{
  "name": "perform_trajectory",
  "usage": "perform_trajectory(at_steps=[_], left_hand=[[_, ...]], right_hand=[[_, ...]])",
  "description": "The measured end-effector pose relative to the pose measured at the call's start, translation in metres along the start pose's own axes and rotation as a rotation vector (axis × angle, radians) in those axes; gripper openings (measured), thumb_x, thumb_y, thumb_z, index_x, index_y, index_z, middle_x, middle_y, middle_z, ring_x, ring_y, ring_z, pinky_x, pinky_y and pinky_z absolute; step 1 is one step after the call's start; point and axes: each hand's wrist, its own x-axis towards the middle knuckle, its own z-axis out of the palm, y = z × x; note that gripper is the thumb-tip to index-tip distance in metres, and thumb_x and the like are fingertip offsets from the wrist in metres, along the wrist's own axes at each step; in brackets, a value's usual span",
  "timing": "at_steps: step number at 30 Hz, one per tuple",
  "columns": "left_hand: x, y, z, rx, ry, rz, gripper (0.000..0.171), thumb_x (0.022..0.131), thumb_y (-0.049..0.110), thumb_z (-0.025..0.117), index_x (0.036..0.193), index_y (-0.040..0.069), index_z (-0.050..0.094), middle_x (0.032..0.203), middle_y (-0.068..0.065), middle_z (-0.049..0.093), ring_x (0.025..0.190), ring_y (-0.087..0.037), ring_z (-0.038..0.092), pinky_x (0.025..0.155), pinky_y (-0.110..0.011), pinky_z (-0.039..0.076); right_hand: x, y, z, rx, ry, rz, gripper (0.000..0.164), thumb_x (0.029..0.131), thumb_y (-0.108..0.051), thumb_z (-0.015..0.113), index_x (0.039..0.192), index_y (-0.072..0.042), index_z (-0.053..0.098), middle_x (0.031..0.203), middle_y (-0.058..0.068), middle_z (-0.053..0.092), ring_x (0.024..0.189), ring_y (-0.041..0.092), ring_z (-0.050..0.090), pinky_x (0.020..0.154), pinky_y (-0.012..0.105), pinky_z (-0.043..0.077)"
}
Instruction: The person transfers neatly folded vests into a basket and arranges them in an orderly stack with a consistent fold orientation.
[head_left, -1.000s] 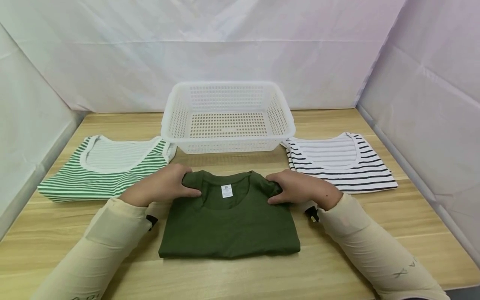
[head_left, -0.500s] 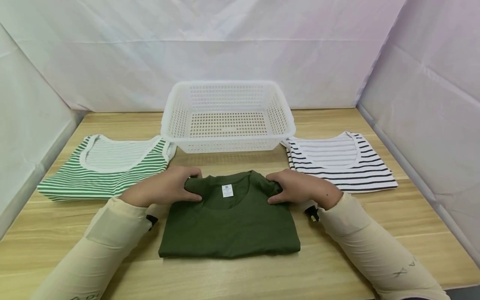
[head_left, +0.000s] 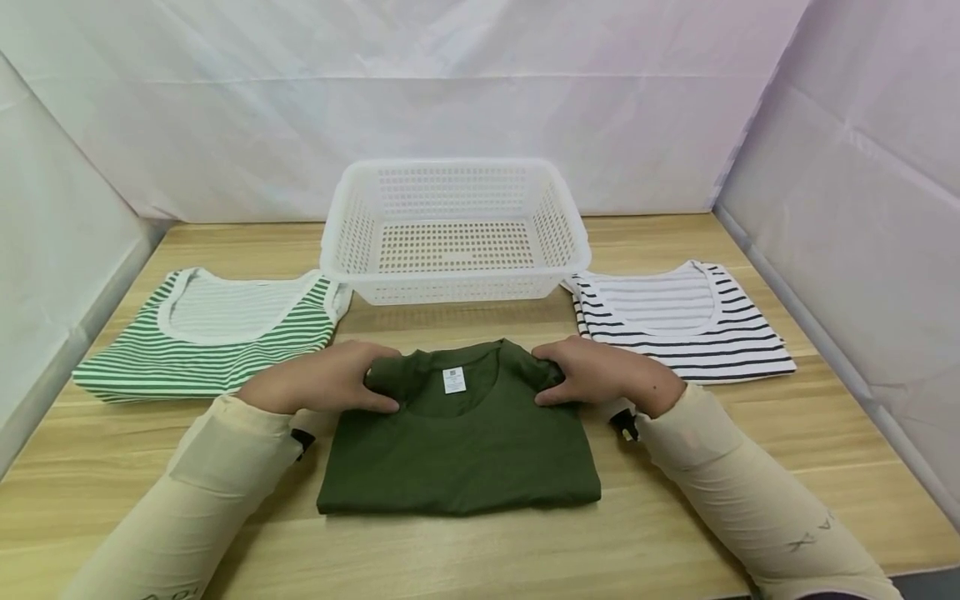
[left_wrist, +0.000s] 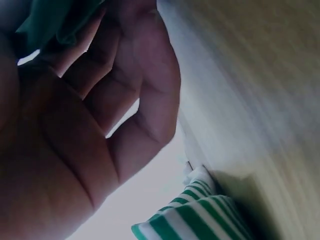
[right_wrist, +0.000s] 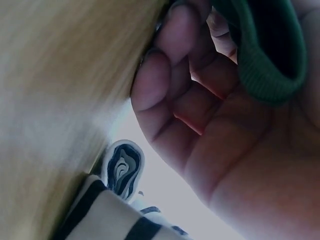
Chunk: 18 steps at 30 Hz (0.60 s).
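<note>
A folded dark green T-shirt lies on the table in front of me, collar away from me, a white label inside its neck. My left hand grips the shirt's upper left shoulder, thumb on top and fingers curled behind it. At the upper right shoulder my right hand pinches the cloth the same way. In the right wrist view a ribbed green fold sits between thumb and fingers. The left wrist view shows green cloth at the top, partly hidden by the hand.
Behind the shirt stands a white perforated plastic basket. A folded green-striped top lies to the left and a black-striped white top to the right. White sheets hang around the wooden table.
My left hand has shifted slightly on the shirt's left shoulder, rightward and then back left, gathering the cloth there. The right hand and the shirt's body stay nearly in place.
</note>
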Motion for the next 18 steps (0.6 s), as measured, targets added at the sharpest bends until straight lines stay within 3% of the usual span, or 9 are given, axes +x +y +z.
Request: perform_trajectory(at_steps=[2,8,14,18], left_hand=[[0.0002,-0.0004,0.0003,-0.014,-0.023,-0.031,0.043,0.076,0.040,0.072,0.112,0.019,0.060,0.105,0.007,0.063,0.098,-0.011,0.057,0.086,-0.035,0.046],[0.0012,-0.0006,0.0001,-0.067,-0.094,-0.072,0.021,0.076,0.038,0.073,0.086,0.021,0.065,0.079,0.010,0.063,0.071,-0.007,0.053,0.069,-0.026,0.046],[0.0009,-0.0004,0.0014,-0.077,-0.098,-0.043,0.020,0.078,0.035,0.071,0.093,0.023,0.063,0.084,0.012,0.062,0.077,-0.006,0.055,0.073,-0.027,0.046],[0.0005,-0.0006,0.0011,-0.081,-0.081,-0.029,0.019,0.080,0.035,0.069,0.093,0.023,0.061,0.081,0.009,0.059,0.074,-0.008,0.052,0.070,-0.027,0.045]], right_hand=[[0.0002,-0.0001,0.0004,-0.001,0.001,-0.002,0.023,0.082,-0.039,0.067,0.094,-0.024,0.054,0.080,-0.012,0.055,0.070,0.003,0.052,0.067,0.024,0.043],[0.0002,-0.0010,0.0015,-0.002,-0.024,0.005,0.031,0.076,-0.046,0.071,0.095,-0.025,0.057,0.081,-0.013,0.057,0.072,0.003,0.053,0.069,0.024,0.044],[-0.0004,-0.0013,0.0000,0.020,-0.094,0.002,0.027,0.078,-0.041,0.071,0.097,-0.026,0.060,0.087,-0.016,0.059,0.079,0.002,0.056,0.076,0.024,0.046],[-0.0020,-0.0004,-0.0021,0.032,-0.106,-0.020,0.024,0.080,-0.037,0.069,0.099,-0.026,0.059,0.088,-0.016,0.059,0.081,0.002,0.056,0.078,0.025,0.046]])
